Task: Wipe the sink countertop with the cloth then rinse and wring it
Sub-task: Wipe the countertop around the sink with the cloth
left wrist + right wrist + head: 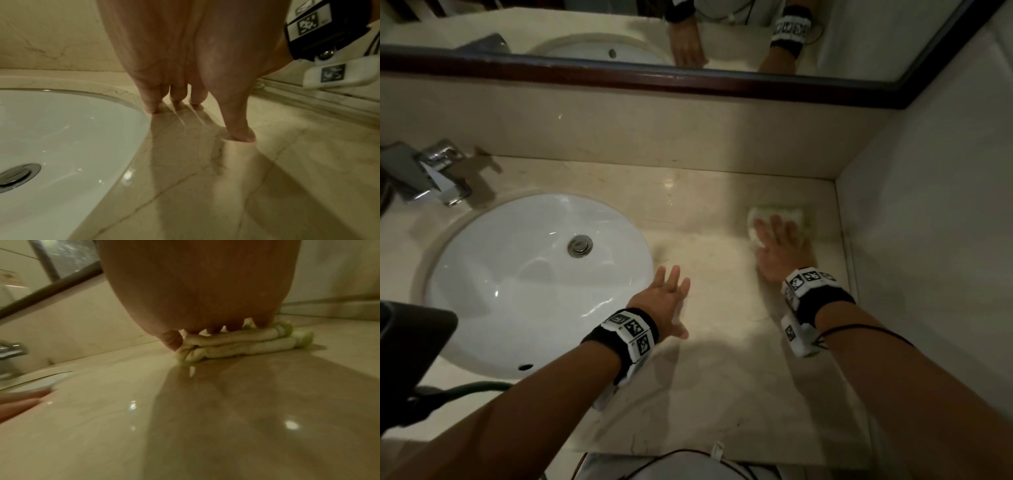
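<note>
A folded pale cloth (760,216) with a green edge lies on the beige marble countertop (722,342) near the right wall. My right hand (779,245) presses flat on top of it with straight fingers; the right wrist view shows the cloth (242,344) folded in layers under the palm. My left hand (667,298) rests flat on the countertop with fingers spread, just right of the white oval sink (493,274). In the left wrist view the fingertips (151,108) touch the marble beside the sink rim (131,104).
A chrome faucet (438,174) stands behind the sink at the far left. A mirror (619,34) with a dark wooden frame hangs above the backsplash. The right wall (928,222) closes off the counter. A dark object (410,339) sits at the left edge.
</note>
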Available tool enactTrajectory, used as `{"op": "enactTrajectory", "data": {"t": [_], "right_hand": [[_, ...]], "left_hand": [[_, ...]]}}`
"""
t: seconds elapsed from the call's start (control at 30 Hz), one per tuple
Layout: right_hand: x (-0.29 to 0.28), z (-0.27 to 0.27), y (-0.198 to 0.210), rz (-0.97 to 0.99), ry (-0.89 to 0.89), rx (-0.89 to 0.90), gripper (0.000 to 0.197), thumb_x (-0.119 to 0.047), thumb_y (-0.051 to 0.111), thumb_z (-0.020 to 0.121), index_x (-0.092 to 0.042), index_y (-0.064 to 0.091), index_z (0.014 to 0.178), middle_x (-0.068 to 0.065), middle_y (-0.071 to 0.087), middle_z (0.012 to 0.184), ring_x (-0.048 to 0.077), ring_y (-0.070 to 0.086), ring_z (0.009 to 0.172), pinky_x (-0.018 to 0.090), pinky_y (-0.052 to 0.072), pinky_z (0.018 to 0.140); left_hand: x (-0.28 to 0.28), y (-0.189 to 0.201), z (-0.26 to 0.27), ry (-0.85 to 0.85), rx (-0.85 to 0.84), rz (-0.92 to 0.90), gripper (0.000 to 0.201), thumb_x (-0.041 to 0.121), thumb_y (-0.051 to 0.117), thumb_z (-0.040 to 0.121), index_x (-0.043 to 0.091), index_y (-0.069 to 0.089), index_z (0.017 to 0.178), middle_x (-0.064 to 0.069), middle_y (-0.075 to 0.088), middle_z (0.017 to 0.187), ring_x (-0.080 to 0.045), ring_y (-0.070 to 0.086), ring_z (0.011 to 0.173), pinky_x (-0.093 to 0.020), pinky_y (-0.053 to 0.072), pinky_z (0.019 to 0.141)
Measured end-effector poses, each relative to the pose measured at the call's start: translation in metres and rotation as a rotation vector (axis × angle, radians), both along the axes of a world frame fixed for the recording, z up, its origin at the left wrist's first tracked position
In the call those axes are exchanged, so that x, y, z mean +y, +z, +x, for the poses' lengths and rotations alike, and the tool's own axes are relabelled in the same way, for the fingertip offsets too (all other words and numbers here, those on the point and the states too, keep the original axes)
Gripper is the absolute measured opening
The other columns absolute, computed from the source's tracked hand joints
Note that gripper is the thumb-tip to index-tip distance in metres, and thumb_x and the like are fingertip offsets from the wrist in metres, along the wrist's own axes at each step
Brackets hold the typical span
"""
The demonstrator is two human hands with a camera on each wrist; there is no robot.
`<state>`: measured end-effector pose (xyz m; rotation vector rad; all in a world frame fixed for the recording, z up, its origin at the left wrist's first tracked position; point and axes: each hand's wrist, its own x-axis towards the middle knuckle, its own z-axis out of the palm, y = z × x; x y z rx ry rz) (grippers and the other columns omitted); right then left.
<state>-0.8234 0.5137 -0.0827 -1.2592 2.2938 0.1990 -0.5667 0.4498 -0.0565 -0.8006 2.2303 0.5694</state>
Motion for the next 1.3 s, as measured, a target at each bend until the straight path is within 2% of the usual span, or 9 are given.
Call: {"op": "enactTrajectory", "data": {"t": [0.13, 0.3, 0.47, 0.67, 0.83, 0.97, 1.07, 1.17, 1.3], "right_hand": [[0.01, -0.016, 0.002, 0.027, -0.16, 0.095, 0.062, -0.041, 0.023, 0.099, -0.037, -0.007, 0.153, 0.003, -0.013, 0.163, 0.033, -0.008, 0.149, 0.056, -0.003, 0.118], [-0.01, -0.001, 0.007, 0.058, -0.242, 0.047, 0.063, -0.034, 0.024, 0.099, -0.036, -0.009, 0.153, 0.004, -0.015, 0.162, 0.036, -0.011, 0.148, 0.06, -0.005, 0.116], [-0.037, 0.039, 0.012, 0.04, -0.083, 0.014, 0.066, -0.031, 0.029, 0.1, -0.036, -0.01, 0.153, 0.003, -0.017, 0.162, 0.037, -0.011, 0.148, 0.062, 0.001, 0.115], [-0.06, 0.1, 0.009, -0.029, 0.252, 0.019, 0.07, -0.029, 0.034, 0.096, -0.039, -0.006, 0.152, 0.0, -0.015, 0.162, 0.033, -0.012, 0.148, 0.061, -0.005, 0.115], [-0.055, 0.085, 0.005, -0.059, 0.332, 0.003, 0.061, -0.035, 0.027, 0.1, -0.042, -0.005, 0.151, -0.004, -0.014, 0.163, 0.028, -0.011, 0.149, 0.056, -0.002, 0.118], [-0.047, 0.043, 0.003, -0.078, 0.219, -0.004, 0.058, -0.038, 0.028, 0.101, -0.041, 0.0, 0.152, -0.002, -0.009, 0.163, 0.03, -0.005, 0.15, 0.055, 0.009, 0.118], [-0.03, -0.003, 0.0, -0.047, 0.056, 0.006, 0.056, -0.043, 0.022, 0.101, -0.045, -0.004, 0.151, -0.004, -0.013, 0.163, 0.028, -0.008, 0.15, 0.054, 0.004, 0.119], [-0.012, -0.038, -0.001, -0.019, -0.122, 0.049, 0.058, -0.044, 0.022, 0.102, -0.042, -0.006, 0.152, 0.0, -0.014, 0.163, 0.031, -0.01, 0.149, 0.055, 0.001, 0.119], [-0.017, -0.043, -0.003, -0.002, -0.279, 0.035, 0.06, -0.037, 0.024, 0.102, -0.038, -0.008, 0.153, 0.006, -0.019, 0.161, 0.037, -0.015, 0.147, 0.059, -0.002, 0.117]], "left_hand": [[0.0, -0.001, 0.001, 0.005, 0.005, 0.004, 0.111, 0.054, 0.067, 0.081, 0.02, -0.009, 0.154, -0.004, -0.023, 0.159, -0.029, -0.019, 0.146, -0.044, 0.019, 0.119], [-0.002, -0.003, 0.002, 0.006, 0.021, 0.006, 0.111, 0.054, 0.067, 0.081, 0.02, -0.009, 0.154, -0.004, -0.022, 0.159, -0.029, -0.019, 0.146, -0.044, 0.019, 0.119], [0.0, -0.005, 0.004, 0.025, 0.043, 0.01, 0.11, 0.053, 0.068, 0.08, 0.021, -0.007, 0.154, -0.002, -0.021, 0.16, -0.027, -0.019, 0.146, -0.044, 0.019, 0.119], [0.0, -0.005, 0.004, 0.029, 0.059, 0.0, 0.11, 0.052, 0.069, 0.081, 0.021, -0.007, 0.154, -0.003, -0.02, 0.16, -0.027, -0.018, 0.146, -0.043, 0.017, 0.12], [0.0, -0.008, 0.006, 0.042, 0.062, -0.004, 0.11, 0.054, 0.069, 0.08, 0.024, -0.006, 0.154, 0.0, -0.021, 0.16, -0.025, -0.019, 0.146, -0.043, 0.018, 0.12], [0.0, -0.007, 0.005, 0.049, 0.063, -0.001, 0.11, 0.054, 0.069, 0.08, 0.024, -0.007, 0.154, 0.0, -0.021, 0.16, -0.025, -0.02, 0.146, -0.042, 0.019, 0.119], [0.0, -0.005, 0.006, 0.049, 0.062, 0.002, 0.11, 0.054, 0.068, 0.08, 0.025, -0.008, 0.154, 0.0, -0.023, 0.159, -0.024, -0.02, 0.146, -0.041, 0.018, 0.118], [0.0, -0.006, 0.006, 0.046, 0.063, 0.001, 0.11, 0.055, 0.068, 0.08, 0.025, -0.008, 0.154, 0.001, -0.023, 0.159, -0.023, -0.02, 0.146, -0.041, 0.019, 0.118], [0.0, -0.006, 0.006, 0.059, 0.072, 0.004, 0.11, 0.055, 0.068, 0.08, 0.026, -0.007, 0.154, 0.002, -0.023, 0.159, -0.022, -0.02, 0.146, -0.042, 0.022, 0.118]]}}
